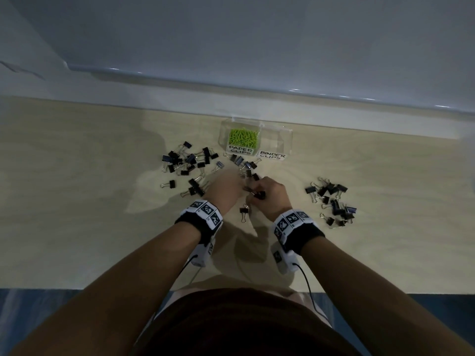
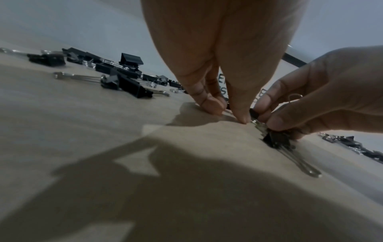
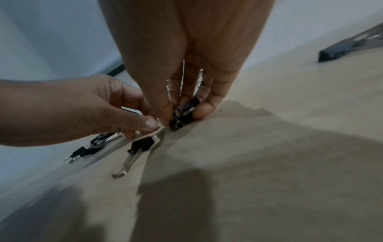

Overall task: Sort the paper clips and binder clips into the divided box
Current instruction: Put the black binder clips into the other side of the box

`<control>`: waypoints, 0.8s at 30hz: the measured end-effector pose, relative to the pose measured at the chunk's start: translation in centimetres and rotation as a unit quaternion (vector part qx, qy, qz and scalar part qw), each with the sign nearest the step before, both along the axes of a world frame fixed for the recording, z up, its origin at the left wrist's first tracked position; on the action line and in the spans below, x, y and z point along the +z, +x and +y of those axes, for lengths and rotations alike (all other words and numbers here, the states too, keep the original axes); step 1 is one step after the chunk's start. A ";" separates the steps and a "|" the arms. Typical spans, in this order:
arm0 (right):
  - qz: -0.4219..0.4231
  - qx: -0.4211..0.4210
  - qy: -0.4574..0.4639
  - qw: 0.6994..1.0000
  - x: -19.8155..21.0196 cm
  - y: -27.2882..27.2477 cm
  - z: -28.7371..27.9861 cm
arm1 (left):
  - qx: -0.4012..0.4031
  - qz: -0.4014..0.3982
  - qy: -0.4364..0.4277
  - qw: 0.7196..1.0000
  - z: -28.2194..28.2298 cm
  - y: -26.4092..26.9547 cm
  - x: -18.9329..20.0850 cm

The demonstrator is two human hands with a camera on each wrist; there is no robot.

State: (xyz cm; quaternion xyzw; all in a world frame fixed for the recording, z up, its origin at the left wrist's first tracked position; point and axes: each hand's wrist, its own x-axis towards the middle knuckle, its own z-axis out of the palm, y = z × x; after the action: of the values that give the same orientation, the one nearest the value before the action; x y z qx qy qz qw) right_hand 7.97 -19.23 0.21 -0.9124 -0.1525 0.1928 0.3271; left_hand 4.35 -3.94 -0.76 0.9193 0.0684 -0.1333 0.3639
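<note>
The clear divided box (image 1: pixel 288 140) stands at the back of the table; green paper clips (image 1: pixel 243 138) fill its left compartment, and the right one, labelled BINDER CLIPS, shows nothing inside. Both hands meet in front of it. My right hand (image 1: pixel 270 194) (image 3: pixel 182 113) curls round black binder clips (image 3: pixel 187 108), whose wire handles stick up between the fingers. My left hand (image 1: pixel 231 188) (image 2: pixel 230 114) points down with its thumb and fingertips pinching at a binder clip beside the right hand; most of that clip is hidden. One loose binder clip (image 1: pixel 244 211) (image 3: pixel 143 145) lies just below the hands.
Black binder clips lie in a pile at the left (image 1: pixel 187 165), a pile at the right (image 1: pixel 331 201) and a smaller group (image 1: pixel 244 163) just in front of the box. A white wall ledge runs behind the box. The table's front edge is near my body.
</note>
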 end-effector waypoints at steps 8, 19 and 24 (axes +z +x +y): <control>0.038 -0.038 -0.002 0.999 0.2 -0.1 -0.7 | -0.007 -0.037 0.009 0.999 -1.2 -0.1 -0.1; -0.034 0.031 -0.011 0.999 0.0 -0.4 -0.4 | 0.071 -0.040 -0.098 0.992 -1.0 -0.7 0.8; -0.058 0.020 0.009 0.998 0.2 -0.4 -0.4 | 0.058 -0.070 -0.107 0.990 -0.6 -0.3 1.5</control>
State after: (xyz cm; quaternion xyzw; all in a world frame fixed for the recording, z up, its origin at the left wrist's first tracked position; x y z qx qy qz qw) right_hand 7.59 -19.65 0.45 -0.9159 -0.1914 0.1442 0.3219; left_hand 4.02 -4.50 0.79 0.8767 0.0815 -0.0542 0.4710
